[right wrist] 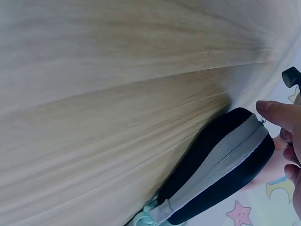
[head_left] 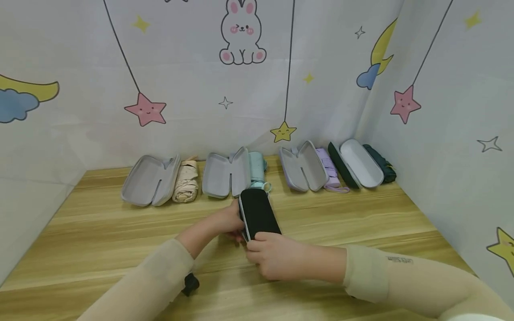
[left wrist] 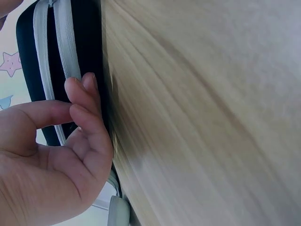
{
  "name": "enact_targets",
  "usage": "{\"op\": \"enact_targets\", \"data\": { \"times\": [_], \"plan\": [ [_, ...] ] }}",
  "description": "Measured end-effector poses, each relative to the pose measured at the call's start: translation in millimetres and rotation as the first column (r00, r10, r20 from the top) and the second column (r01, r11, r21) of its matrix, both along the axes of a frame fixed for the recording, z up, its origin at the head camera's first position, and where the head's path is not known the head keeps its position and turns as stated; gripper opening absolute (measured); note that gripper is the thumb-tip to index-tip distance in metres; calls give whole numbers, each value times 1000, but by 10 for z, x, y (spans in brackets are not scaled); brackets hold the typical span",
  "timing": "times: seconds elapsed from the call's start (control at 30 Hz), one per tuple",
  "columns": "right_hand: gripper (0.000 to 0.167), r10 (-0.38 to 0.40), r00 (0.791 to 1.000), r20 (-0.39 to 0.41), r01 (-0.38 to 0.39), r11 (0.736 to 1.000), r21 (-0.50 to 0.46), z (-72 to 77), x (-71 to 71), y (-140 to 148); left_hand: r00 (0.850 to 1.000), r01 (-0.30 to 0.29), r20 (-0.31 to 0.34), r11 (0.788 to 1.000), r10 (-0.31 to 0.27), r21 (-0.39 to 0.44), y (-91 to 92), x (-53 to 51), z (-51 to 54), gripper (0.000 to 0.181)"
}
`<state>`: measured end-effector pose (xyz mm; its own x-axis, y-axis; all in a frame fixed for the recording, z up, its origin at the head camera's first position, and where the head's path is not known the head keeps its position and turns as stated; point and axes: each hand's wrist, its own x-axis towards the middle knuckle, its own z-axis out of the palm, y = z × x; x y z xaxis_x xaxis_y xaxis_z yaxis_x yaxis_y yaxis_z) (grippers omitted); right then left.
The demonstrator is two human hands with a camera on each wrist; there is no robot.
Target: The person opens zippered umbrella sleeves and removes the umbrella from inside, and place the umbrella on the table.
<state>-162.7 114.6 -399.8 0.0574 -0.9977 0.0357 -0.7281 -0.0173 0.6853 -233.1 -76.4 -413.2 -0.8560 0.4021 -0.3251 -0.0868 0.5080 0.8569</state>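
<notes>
A black zip case (head_left: pixel 261 211) with grey zip tape lies on the table in front of me. My left hand (head_left: pixel 230 219) is at its left side, and the left wrist view shows the thumb and curled fingers (left wrist: pixel 87 101) at the zip edge. There the two grey tapes stand apart with black between them. At the near end, my right hand (head_left: pixel 275 255) pinches the small zip pull (right wrist: pixel 262 121), its thumb on top. Along the side seen in the right wrist view, the zip (right wrist: pixel 225 157) is closed. The case's contents are hidden.
Along the back wall stand opened cases: grey-lined (head_left: pixel 140 183), another grey-lined (head_left: pixel 218 176), purple-edged (head_left: pixel 299 169) and dark green (head_left: pixel 359 162). Beside them lie folded umbrellas: beige (head_left: pixel 186 183), light blue (head_left: pixel 257 167), purple (head_left: pixel 329 167) and dark green (head_left: pixel 379 162).
</notes>
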Motion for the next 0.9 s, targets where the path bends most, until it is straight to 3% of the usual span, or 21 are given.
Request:
{"op": "enact_targets", "data": {
  "times": [0.3,0.53,0.77,0.9],
  "plan": [
    [20,-18,999,45,19,999,-36,-44,-23,60,996,-90,5,996,90,-19,16,58,-13,72],
    [21,-1,999,46,3,999,-47,-62,-8,48,994,-104,24,994,105,-31,27,95,-7,52],
    [17,-29,998,50,30,1000,-9,-60,27,90,989,-135,46,987,139,-82,44,90,17,79],
    [17,-31,998,54,32,999,-21,-70,38,145,988,-131,65,987,138,-90,35,90,29,85]
  ]
}}
